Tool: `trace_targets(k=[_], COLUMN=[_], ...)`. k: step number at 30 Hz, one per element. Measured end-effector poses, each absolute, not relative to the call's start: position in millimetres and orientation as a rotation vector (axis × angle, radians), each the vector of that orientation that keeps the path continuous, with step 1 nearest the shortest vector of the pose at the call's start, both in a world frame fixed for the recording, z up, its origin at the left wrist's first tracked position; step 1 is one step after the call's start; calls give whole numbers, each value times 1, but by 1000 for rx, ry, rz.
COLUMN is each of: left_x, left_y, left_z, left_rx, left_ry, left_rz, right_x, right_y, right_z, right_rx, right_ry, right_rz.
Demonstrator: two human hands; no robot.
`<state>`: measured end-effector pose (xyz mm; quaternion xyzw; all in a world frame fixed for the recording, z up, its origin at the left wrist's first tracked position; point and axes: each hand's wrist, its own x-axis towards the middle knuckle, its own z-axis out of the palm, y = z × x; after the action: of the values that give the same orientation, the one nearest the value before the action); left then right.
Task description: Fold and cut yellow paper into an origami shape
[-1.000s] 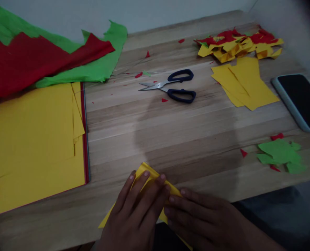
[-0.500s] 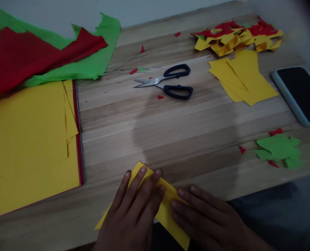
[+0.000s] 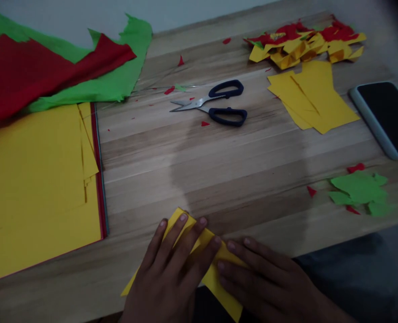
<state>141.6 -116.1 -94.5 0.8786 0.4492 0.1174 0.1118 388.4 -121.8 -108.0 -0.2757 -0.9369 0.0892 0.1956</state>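
Note:
A folded piece of yellow paper [image 3: 222,287] lies at the table's front edge, its lower right corner sticking out past it. My left hand [image 3: 174,264] rests on its left part, fingers spread and flat, pressing it against the wood. On the right part, my right hand [image 3: 266,278] lies with outstretched fingers along the upper edge of the sheet. The fingertips of both hands are close together near the middle. Part of the paper is hidden under the hands. Farther up the table, scissors [image 3: 212,103] with dark blue handles lie with their blades slightly apart.
Yellow sheets [image 3: 41,179] are stacked at left, below red [image 3: 34,67] and green crepe paper [image 3: 131,67]. At right are cut yellow pieces [image 3: 313,98], a red-and-yellow paper heap [image 3: 303,45], green scraps [image 3: 358,188] and a phone [image 3: 390,116].
One finger of my left hand has stretched rightward along the paper, closer to my right hand. The view has shifted slightly; the paper stays in place.

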Motion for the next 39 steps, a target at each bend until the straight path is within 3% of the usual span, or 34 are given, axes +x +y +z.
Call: trace_targets(k=[18, 29, 39], left_x=[141, 137, 138], left_y=[-116, -118, -116], left_z=[-95, -92, -85], left_rx=[2578, 2463, 2553], left_ry=[1306, 1545, 1515], left_rz=[326, 311, 163], right_x=[381, 406, 358], right_y=[-132, -151, -131], right_z=[-110, -109, -107], right_rx=[-964, -992, -1087], right_ry=[-2469, -2452, -2455], right_rz=[182, 240, 257])
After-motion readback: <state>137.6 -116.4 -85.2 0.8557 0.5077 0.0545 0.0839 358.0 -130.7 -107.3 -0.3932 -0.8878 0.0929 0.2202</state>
